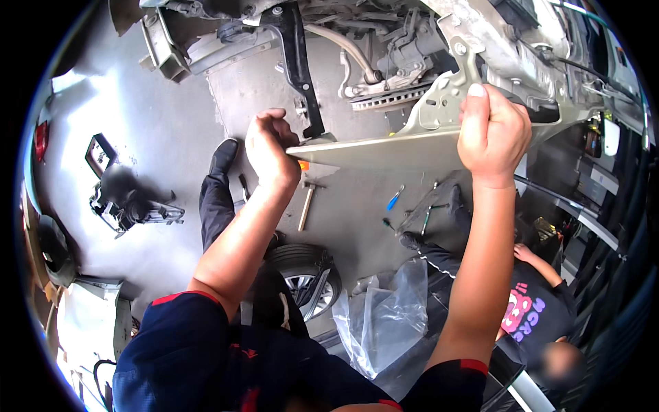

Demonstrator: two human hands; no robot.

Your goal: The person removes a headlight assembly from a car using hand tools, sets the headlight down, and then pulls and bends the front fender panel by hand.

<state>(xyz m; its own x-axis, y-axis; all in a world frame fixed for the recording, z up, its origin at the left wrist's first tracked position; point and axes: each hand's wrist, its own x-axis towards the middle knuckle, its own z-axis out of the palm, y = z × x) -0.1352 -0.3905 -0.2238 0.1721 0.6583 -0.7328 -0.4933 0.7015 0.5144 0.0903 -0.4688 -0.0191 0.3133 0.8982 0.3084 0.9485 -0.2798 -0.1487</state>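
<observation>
A beige-grey car fender (384,152) stretches between my two hands beside the opened front of a car. My left hand (271,147) is closed around the fender's left end, its fingers curled and partly hidden. Near the other end, my right hand (493,134) grips the upper edge, thumb on top. A pierced flange (439,103) of the fender rises just left of my right hand. Close by my left hand, a black metal bracket (296,62) reaches down from the car. Beyond the fender a brake disc (388,101) and suspension parts are exposed.
On the floor lie a hammer (307,207), a blue-handled screwdriver (395,199), other tools and a wheel (329,283). Clear plastic sheeting (384,319) is near me. Black car parts (134,202) lie at left. Another person (549,309) is low at my right.
</observation>
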